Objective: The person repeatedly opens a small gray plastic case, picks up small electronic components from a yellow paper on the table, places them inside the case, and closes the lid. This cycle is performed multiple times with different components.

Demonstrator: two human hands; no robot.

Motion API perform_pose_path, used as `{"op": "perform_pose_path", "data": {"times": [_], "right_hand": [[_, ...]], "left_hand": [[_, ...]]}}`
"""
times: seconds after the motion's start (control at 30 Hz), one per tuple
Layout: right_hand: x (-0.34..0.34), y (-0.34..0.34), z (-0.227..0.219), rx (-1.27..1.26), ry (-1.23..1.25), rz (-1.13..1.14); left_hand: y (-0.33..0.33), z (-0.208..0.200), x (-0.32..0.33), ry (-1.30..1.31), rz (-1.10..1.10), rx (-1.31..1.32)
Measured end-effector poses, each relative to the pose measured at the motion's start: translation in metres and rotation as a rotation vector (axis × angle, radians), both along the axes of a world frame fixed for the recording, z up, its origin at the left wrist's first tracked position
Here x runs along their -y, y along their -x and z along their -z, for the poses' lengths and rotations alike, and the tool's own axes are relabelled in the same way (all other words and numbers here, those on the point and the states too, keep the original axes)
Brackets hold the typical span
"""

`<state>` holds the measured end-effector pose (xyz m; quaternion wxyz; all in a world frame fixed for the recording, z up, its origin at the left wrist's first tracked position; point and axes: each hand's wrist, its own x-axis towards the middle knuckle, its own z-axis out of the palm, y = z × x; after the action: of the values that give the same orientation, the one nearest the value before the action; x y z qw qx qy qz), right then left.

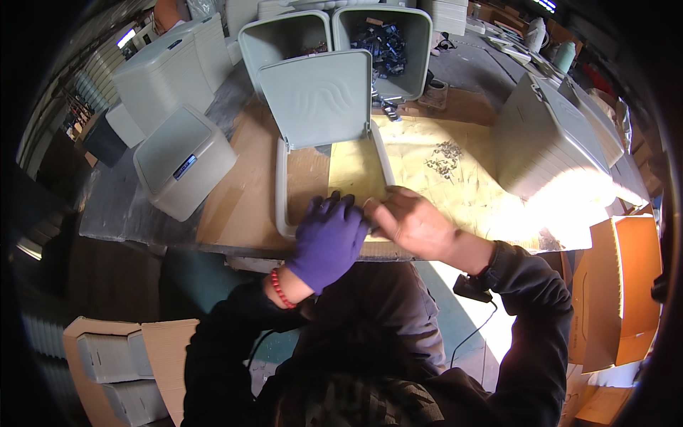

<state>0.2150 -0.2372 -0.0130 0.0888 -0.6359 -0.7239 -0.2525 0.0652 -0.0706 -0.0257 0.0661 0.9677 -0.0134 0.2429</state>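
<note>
A pale grey plastic rim frame (282, 186) lies at the table's near edge, with its hinged lid (316, 96) raised at the far side. My left hand (329, 238), in a purple glove, curls its fingers over the frame's near side. Bare and beside it, my right hand (420, 224) is closed at the near right corner, thumb and forefinger pressed together. Whatever lies between those fingertips is hidden. Right of the frame, a small heap of metal pieces (445, 158) sits on yellow paper (413, 135).
Two grey bins stand behind the lid; the right bin (427, 53) holds dark clips, some spilled in front (389, 108). Another grey bin (213, 160) is at left, near stacked bins (167, 67). Stacked grey parts (548, 135) stand right. Cardboard boxes (605, 285) flank me below.
</note>
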Motion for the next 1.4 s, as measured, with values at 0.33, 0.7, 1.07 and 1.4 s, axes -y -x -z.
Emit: {"op": "perform_pose_path", "data": {"times": [0.33, 0.7, 1.07, 1.4], "right_hand": [[-0.023, 0.06, -0.044, -0.947, -0.346, -0.32], [-0.013, 0.034, -0.023, -0.822, -0.23, -0.45], [0.026, -0.002, 0.02, -1.436, -0.284, -0.05], [0.024, -0.003, 0.027, -1.889, -0.229, -0.031]], "left_hand": [[0.044, -0.078, -0.052, -0.28, 0.162, 0.227], [0.051, -0.074, -0.03, 0.038, 0.239, -0.143], [-0.031, -0.147, -0.053, -0.117, -0.189, 0.238], [0.067, 0.003, -0.008, -0.084, -0.287, 0.015]]}}
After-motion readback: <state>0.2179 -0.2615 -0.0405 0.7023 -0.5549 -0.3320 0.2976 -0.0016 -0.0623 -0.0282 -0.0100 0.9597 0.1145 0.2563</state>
